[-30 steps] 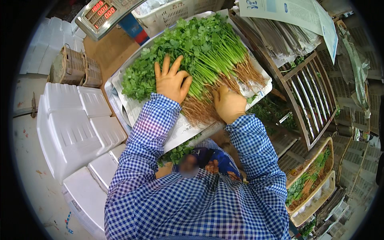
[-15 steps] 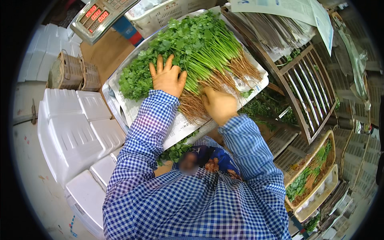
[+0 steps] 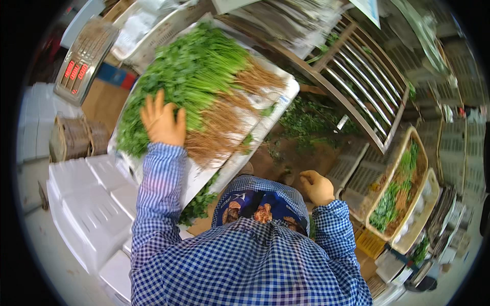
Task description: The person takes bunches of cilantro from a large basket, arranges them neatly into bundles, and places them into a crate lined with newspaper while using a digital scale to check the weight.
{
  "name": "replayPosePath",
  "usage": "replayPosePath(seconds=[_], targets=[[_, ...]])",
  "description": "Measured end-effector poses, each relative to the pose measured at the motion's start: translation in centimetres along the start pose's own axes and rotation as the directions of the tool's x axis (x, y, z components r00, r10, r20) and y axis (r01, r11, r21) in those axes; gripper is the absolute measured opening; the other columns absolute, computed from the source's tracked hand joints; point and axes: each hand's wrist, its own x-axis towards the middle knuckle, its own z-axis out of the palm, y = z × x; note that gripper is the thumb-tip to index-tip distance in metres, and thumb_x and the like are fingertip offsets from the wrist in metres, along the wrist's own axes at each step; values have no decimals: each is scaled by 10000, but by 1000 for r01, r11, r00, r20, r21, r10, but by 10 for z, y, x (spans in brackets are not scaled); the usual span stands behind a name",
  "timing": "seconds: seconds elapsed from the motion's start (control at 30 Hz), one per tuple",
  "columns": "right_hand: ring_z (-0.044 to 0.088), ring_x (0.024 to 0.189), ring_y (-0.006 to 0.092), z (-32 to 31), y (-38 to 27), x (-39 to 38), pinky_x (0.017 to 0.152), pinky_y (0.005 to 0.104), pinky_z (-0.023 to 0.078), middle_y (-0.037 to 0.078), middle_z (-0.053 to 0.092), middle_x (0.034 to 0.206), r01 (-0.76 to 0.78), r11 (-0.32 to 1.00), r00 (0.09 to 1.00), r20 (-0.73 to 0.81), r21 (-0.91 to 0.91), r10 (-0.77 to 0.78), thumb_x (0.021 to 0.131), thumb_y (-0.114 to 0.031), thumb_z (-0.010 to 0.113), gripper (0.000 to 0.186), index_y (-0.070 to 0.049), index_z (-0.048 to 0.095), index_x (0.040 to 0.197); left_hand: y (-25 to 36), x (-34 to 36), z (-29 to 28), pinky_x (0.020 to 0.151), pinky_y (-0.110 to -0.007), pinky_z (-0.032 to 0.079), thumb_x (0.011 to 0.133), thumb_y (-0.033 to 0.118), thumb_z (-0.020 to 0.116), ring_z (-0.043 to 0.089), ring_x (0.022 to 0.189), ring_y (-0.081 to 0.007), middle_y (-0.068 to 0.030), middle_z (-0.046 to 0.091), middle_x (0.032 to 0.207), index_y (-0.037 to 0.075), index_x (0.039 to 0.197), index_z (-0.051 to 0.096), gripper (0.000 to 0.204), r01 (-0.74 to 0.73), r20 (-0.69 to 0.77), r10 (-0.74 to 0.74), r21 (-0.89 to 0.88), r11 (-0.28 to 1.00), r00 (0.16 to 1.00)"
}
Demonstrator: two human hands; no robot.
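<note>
Our left hand [image 3: 164, 120] rests spread on the leafy greens [image 3: 196, 66]; at near right, our right hand [image 3: 317, 188] hangs curled; we can't tell whether it grips anything.

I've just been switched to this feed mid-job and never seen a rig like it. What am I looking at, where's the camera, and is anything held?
There's no machine here, just a person's two hands below checkered sleeves. The camera sits on their head, looking down through a wide fisheye lens, so straight edges bend; picture left is their left. Leafy greens with brown roots lie on a white tray. The left hand is spread over the leaves. The right hand is away from the tray, fingers curled; I can't see anything in it. A scale stands at upper left.
</note>
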Motion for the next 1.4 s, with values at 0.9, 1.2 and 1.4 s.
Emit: replayPosePath(seconds=[0.9, 1.2, 1.4], targets=[[716, 975, 236, -96, 372, -36, 865, 341, 568, 153, 728, 1099, -234, 655, 367, -558, 719, 744, 967, -163, 678, 343, -59, 651, 1293, 539, 42, 135, 1193, -560, 316, 966, 223, 599, 413, 1424, -423, -186, 500, 1502, 105, 1434, 539, 486, -625, -109, 738, -620, 473, 666], [686, 1068, 233, -157, 470, -24, 939, 347, 564, 156, 701, 1198, -310, 595, 262, -535, 742, 803, 973, -176, 689, 389, -19, 625, 1323, 552, 50, 164, 1206, -496, 312, 987, 223, 618, 348, 1480, -383, -185, 460, 1542, 88, 1459, 516, 502, -521, 143, 707, -579, 627, 693], [614, 1218, 377, -123, 509, 61, 1048, 431, 491, 248, 640, 1297, -231, 615, 310, -542, 754, 781, 905, -176, 726, 496, 36, 591, 1332, 556, 50, 162, 1203, -487, 308, 960, 150, 614, 348, 1483, -383, -186, 469, 1537, 70, 1441, 527, 495, -510, 143, 710, -602, 615, 689]])
